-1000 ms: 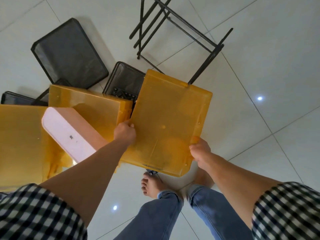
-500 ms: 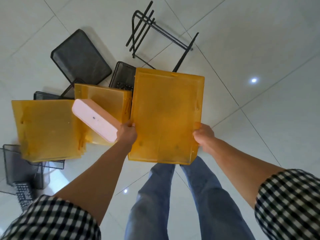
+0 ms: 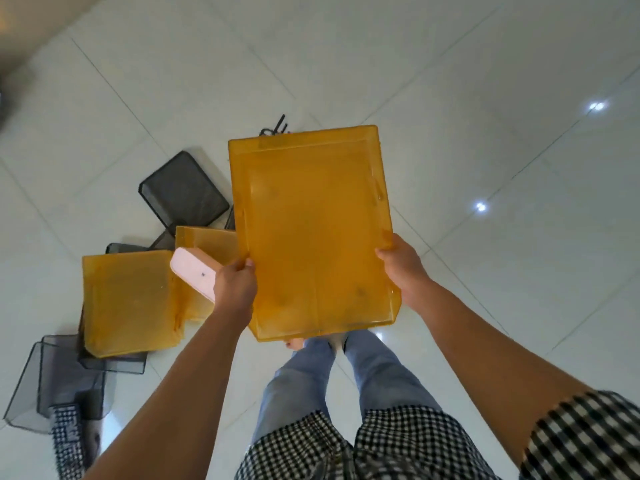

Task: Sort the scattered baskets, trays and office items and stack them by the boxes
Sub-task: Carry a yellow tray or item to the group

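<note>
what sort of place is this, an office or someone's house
Indoors, probably a home or small office room; I cannot tell which. The glossy white tile floor has desk gear scattered on it: amber plastic trays, black mesh trays and a keyboard.

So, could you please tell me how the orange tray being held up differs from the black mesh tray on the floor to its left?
The orange tray is smooth, see-through plastic; the black mesh tray is dark wire mesh. The orange tray is held up in the air, while the black mesh tray lies on the floor. Both are shallow rectangular trays.
</note>
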Demonstrator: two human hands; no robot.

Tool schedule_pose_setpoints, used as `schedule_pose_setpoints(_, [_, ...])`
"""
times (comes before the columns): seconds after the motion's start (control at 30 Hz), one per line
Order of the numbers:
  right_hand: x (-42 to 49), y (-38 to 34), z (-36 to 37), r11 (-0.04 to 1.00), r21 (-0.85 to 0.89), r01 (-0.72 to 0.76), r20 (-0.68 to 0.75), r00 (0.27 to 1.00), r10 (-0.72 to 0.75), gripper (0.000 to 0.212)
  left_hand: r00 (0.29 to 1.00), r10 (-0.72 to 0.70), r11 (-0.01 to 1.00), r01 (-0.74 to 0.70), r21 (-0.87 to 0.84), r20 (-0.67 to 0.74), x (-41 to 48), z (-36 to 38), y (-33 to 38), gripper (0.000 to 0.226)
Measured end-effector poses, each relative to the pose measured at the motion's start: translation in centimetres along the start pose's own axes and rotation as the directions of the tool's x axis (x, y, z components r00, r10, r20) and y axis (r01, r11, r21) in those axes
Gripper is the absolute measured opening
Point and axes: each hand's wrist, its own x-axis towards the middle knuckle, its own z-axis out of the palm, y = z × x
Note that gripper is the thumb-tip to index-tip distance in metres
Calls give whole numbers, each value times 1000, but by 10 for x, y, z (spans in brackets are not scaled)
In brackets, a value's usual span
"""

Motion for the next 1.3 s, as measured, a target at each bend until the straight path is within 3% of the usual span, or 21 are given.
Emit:
schedule_pose_setpoints(0.2, [-40, -24, -16, 997, 77, 4, -104, 995, 4, 42, 987, 158, 987, -159, 27, 25, -35, -19, 29, 45])
schedule_pose_setpoints(0.37, [-74, -25, -18, 969, 245, -18, -182, 981, 65, 31, 940, 328, 938, -336, 87, 99, -51, -33, 55, 48])
schedule_pose_setpoints(0.47, [-92, -29, -23, 941, 339, -8, -227, 970, 90, 39, 898, 416, 894, -433, 114, 145, -63, -36, 72, 47])
schedule_pose_setpoints(0.73, [-151, -25, -11, 817, 562, 129, -423, 894, 149, 42, 743, 574, 743, -649, 161, 345, -83, -55, 103, 47])
schedule_pose_setpoints(0.93, [-205, 3, 27, 713, 679, 174, -485, 835, 259, 45, 619, 645, 616, -768, 175, 447, -103, -67, 97, 45])
schedule_pose_setpoints(1.07, [-243, 37, 38, 629, 748, 211, -510, 790, 340, 46, 552, 642, 540, -818, 197, 533, -129, -52, 84, 44])
schedule_pose_setpoints(1.3, [-317, 127, 35, 470, 823, 319, -546, 670, 503, 44, 355, 569, 338, -923, 183, 742, -209, 5, 37, 29])
